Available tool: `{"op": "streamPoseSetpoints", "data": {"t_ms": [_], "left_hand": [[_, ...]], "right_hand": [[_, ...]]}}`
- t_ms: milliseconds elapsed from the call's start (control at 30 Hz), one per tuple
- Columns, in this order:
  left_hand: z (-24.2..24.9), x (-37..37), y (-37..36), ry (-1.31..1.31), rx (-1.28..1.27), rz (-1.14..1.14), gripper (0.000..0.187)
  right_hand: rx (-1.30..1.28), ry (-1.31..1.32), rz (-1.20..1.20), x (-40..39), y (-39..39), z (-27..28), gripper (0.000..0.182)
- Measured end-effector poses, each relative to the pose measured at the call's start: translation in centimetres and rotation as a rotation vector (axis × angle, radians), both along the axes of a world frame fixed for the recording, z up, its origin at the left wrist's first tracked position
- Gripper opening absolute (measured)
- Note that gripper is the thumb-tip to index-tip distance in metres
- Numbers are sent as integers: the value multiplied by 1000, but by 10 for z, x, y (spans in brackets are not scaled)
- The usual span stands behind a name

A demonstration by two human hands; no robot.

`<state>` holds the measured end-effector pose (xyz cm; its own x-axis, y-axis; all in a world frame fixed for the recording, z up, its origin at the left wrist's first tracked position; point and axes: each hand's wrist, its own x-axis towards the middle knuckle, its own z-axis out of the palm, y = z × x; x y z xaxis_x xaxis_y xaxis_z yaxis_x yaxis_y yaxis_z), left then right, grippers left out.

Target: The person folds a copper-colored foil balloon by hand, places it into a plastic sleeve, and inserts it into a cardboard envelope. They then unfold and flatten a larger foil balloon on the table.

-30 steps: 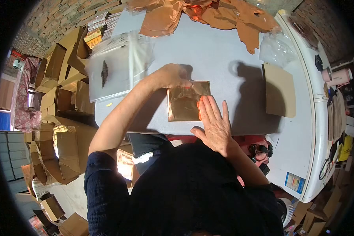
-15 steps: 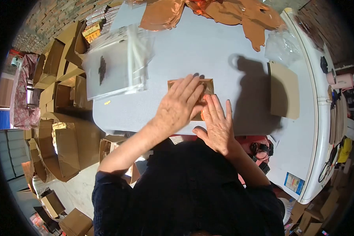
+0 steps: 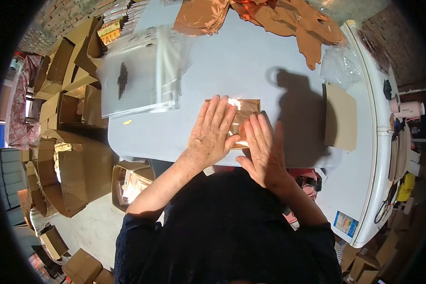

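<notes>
On the pale table (image 3: 213, 71) in front of me lies a flat, shiny copper-coloured foil packet (image 3: 245, 111), roughly square. My left hand (image 3: 210, 132) rests over its left side, palm down with the fingers stretched out. Over the lower right part is my right hand (image 3: 264, 149), also flat, its fingers extended and thumb apart. Neither hand grips anything. The foil's middle and top right corner show between the hands; the rest is covered.
Clear plastic bags (image 3: 144, 80) lie in a stack at the left. Copper foil shapes (image 3: 293, 21) spread along the far edge. Crumpled clear plastic (image 3: 341, 66) and a cardboard sheet (image 3: 341, 116) are at the right. Cardboard boxes (image 3: 90, 175) stand left of the table.
My hands have moved apart: the left no longer reaches across the foil's middle and lies on its left side. More of the foil shows. The view has shifted slightly.
</notes>
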<state>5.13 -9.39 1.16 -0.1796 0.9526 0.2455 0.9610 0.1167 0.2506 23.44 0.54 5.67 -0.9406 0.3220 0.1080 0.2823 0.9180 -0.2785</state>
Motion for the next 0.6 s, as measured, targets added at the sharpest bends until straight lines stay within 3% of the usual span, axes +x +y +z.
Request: {"op": "streamPoseSetpoints", "data": {"t_ms": [133, 300, 467, 600], "left_hand": [[0, 0, -1, 22, -47, 1, 76], [0, -2, 0, -49, -41, -9, 78], [1, -1, 0, -26, -61, -4, 79], [1, -1, -1, -22, -36, -4, 78]], "right_hand": [[175, 108, 35, -31, 12, 0, 83], [138, 70, 10, -38, 38, -35, 83], [70, 36, 4, -36, 37, -35, 84], [123, 79, 22, -39, 44, -24, 62]]}}
